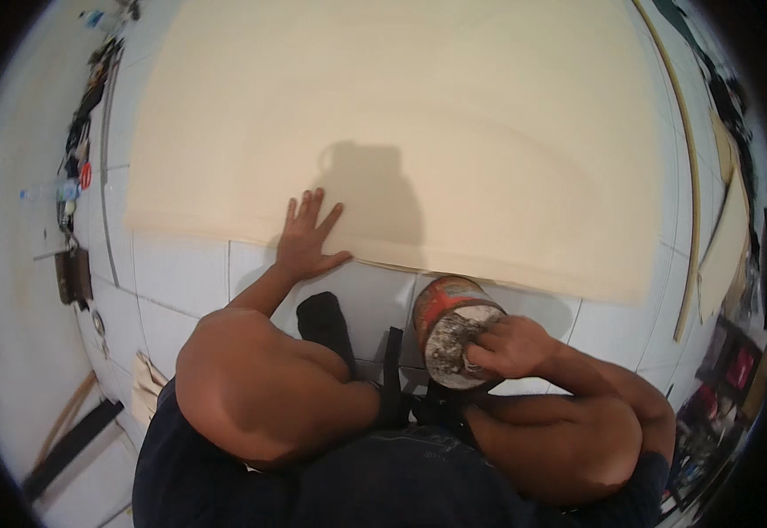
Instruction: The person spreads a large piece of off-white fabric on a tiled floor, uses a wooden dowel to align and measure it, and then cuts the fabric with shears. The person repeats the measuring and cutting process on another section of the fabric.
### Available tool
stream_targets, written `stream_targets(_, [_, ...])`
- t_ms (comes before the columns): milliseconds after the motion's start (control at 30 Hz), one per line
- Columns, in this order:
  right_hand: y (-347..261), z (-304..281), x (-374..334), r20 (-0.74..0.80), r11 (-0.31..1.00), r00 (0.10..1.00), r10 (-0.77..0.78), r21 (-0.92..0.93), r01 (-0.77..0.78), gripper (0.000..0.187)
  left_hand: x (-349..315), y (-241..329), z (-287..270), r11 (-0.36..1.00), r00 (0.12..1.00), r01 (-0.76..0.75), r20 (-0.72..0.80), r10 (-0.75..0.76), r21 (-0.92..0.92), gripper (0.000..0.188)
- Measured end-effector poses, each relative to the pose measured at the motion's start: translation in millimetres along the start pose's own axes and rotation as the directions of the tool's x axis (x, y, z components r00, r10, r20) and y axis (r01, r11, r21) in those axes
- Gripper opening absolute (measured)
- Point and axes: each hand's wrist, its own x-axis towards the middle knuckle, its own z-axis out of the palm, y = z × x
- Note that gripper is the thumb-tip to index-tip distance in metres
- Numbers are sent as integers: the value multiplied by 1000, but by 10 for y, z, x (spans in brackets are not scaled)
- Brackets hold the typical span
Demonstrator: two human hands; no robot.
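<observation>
A large cream-coloured sheet [506,150] lies flat on the floor in front of me. My left hand [307,238] presses on its near edge, palm down and fingers spread. To the right, a round tin can [436,301] with worn orange-red sides sits between my legs, close to the sheet's edge. Grey-white and dark crusts cover its top [449,348]. My right hand [511,348] is over that top, its fingers curled and closed at the can's right side. Whatever they grip there is hidden by the hand.
White floor tiles [181,273] surround the sheet. A long thin tan strip [689,176] runs along the right, beside cream offcuts [725,238]. Tools and a plastic bottle [49,191] line the left wall. My dark-socked foot [323,321] is near the sheet's edge.
</observation>
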Motion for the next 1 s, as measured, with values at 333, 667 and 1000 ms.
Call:
stream_targets(333, [-229,-424,266,-122,915,935,333,281,-290,37,-112,-234,-6,998,998,-13,-56,9,-68,90])
stream_targets(667, [368,-519,532,-418,901,800,430,254,-352,38,-67,-164,39,994,998,67,7,-66,-89,91])
stream_targets(1000, [856,-465,526,-374,926,848,377,120,-358,38,108,18,-89,997,973,73,220,-76,20,95])
